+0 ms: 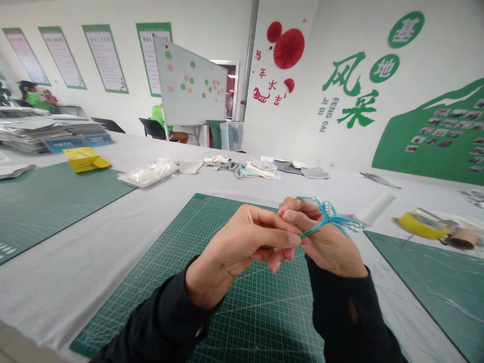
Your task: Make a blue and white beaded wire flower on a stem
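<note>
Both my hands meet above a green gridded cutting mat [166, 262]. Between them is a small blue flower-like ornament [329, 214] made of thin loops, with clear or pearly beads and a short green stem. My left hand [249, 239] pinches the green stem between thumb and fingers. Behind it, my right hand [328, 242] is closed, thumb against fingertips, close to the stem; the blue loops rest over the back of this hand. What the right fingertips grip is partly hidden by the left hand.
A yellow tape roll [423, 225] and a brown cardboard tube [463, 239] lie at the right by another mat [427, 272]. Folded cloths [260, 169] and a plastic-wrapped packet [149, 173] line the back. A yellow box [86, 160] and paper stacks [34, 133] are left. A person [36, 98] sits far off.
</note>
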Motion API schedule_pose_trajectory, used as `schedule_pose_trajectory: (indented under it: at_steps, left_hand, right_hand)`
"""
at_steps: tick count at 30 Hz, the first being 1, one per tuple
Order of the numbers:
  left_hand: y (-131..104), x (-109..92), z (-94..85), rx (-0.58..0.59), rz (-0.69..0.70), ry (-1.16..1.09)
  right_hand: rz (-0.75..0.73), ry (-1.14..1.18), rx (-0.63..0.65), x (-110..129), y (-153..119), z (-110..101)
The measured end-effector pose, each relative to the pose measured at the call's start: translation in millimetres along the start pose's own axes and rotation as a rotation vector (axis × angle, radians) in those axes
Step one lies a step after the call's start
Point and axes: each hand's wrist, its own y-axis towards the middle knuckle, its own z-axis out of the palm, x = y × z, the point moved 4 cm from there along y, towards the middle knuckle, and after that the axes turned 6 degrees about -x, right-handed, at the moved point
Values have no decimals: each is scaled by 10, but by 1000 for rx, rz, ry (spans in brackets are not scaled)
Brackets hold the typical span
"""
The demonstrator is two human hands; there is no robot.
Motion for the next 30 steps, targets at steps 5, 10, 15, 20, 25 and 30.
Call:
schedule_pose_trajectory:
  at_steps: [5, 10, 15, 20, 25, 30]
  left_hand:
    - [-30, -19, -42, -59, 65, 36]
    - [-59, -65, -68, -116, 88, 51]
    - [-72, -118, -69, -128, 135, 87]
    - [-26, -142, -150, -151, 200, 106]
    - [59, -142, -263, -200, 237, 77]
    - [63, -180, -314, -280, 279, 62]
  right_hand:
    - [-67, -79, -50, 55, -22, -6]
    - [-136, -180, -168, 133, -64, -60]
    - [-189, -245, -287, 156, -112, -151]
    - [-192, -236, -274, 30, -65, -237]
    - [-196, -311, -362, -39, -20, -290]
    - [-269, -516, -456, 68, -109, -223]
